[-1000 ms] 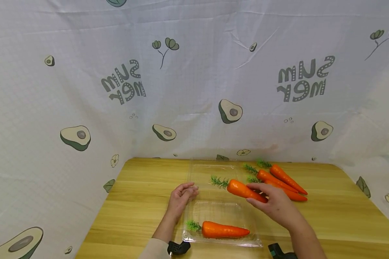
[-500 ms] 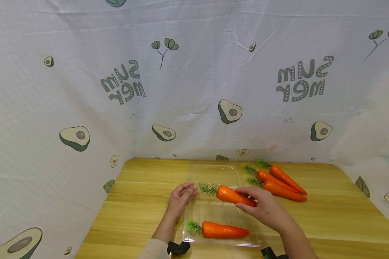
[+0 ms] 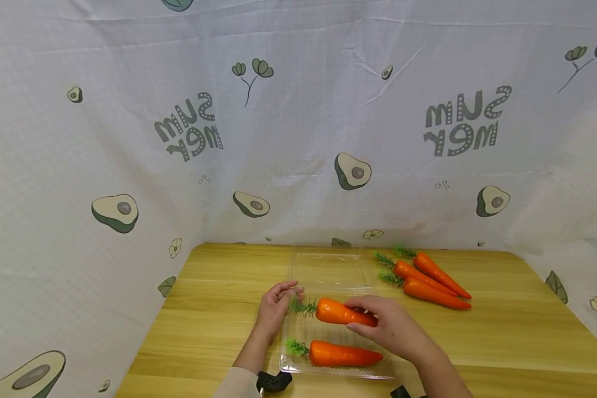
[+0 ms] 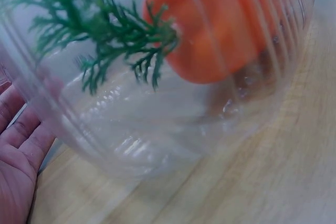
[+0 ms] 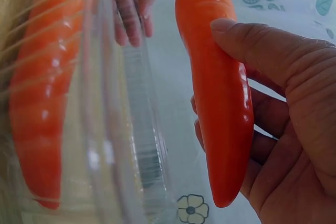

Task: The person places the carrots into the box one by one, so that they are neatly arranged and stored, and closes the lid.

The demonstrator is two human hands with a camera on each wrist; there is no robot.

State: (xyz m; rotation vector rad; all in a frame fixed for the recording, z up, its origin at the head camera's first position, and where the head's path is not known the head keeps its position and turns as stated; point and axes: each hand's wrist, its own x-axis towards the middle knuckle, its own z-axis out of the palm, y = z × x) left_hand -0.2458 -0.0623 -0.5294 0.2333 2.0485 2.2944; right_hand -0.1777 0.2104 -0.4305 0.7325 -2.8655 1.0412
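Observation:
My right hand (image 3: 385, 326) grips a carrot (image 3: 333, 311) by its tapered end, its green top pointing left. In the right wrist view the thumb and fingers wrap round this carrot (image 5: 212, 61). It hangs over a clear plastic clamshell box (image 3: 338, 375). Along the box's front side lies another carrot (image 3: 343, 354), seen through the clear wall in the left wrist view as a blurred orange body (image 4: 210, 30). My left hand (image 3: 273, 308) rests against the box's left side, its fingers extended; in the left wrist view the fingers are partly behind the plastic.
Three more carrots (image 3: 435, 293) lie bunched on the wooden table (image 3: 219, 287), right of the box. The box's clear lid (image 3: 330, 269) is folded back flat toward the rear. A printed white cloth (image 3: 298, 121) hangs behind and at the sides.
My right hand has carried its carrot left and toward me, from beside the bunched carrots to over the box. The left hand and the carrot lying in the box stay put.

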